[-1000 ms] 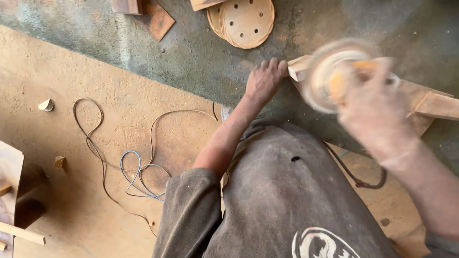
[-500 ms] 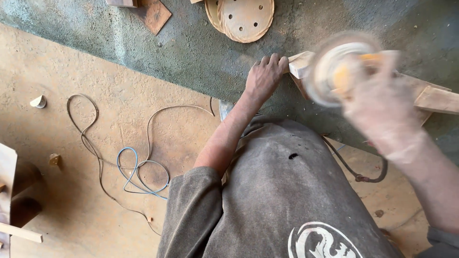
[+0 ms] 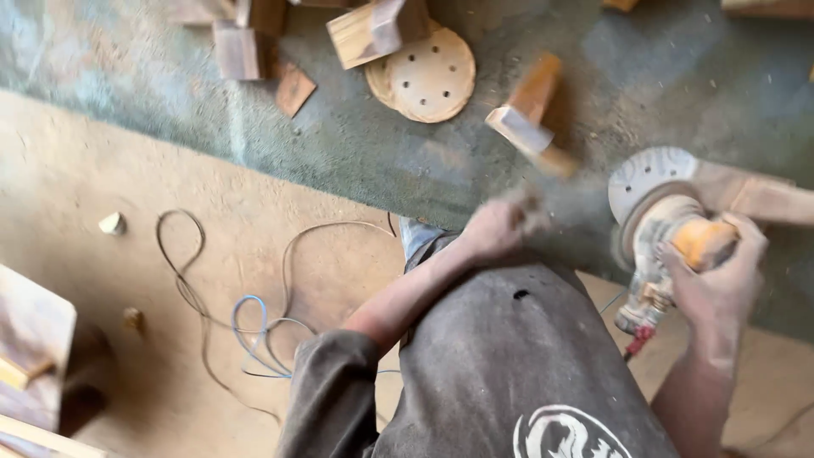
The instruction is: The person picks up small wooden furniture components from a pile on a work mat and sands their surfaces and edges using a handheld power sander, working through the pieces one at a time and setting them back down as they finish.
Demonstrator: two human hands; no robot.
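Observation:
My right hand [image 3: 721,271] grips a dusty orange orbital sander [image 3: 666,246], tilted so its round white perforated pad [image 3: 649,174] faces up beside a pale wooden piece [image 3: 763,199] on the green bench top [image 3: 356,153]. My left hand [image 3: 500,225] is blurred at the bench's near edge, with nothing seen in it and the fingers loosely bent. A light wooden block [image 3: 530,119], also blurred, lies just beyond that hand.
A stack of round tan sanding discs [image 3: 424,76] and several wood offcuts [image 3: 242,47] lie at the back of the bench. On the dusty floor are looped cables [image 3: 254,322], a small wooden wedge [image 3: 112,223] and a wooden stool [image 3: 34,348] at left.
The view has shifted down and left. My left hand pulled back from the wooden piece to the bench edge. The sander moved off the piece and tipped pad-up; a block now lies beyond my left hand.

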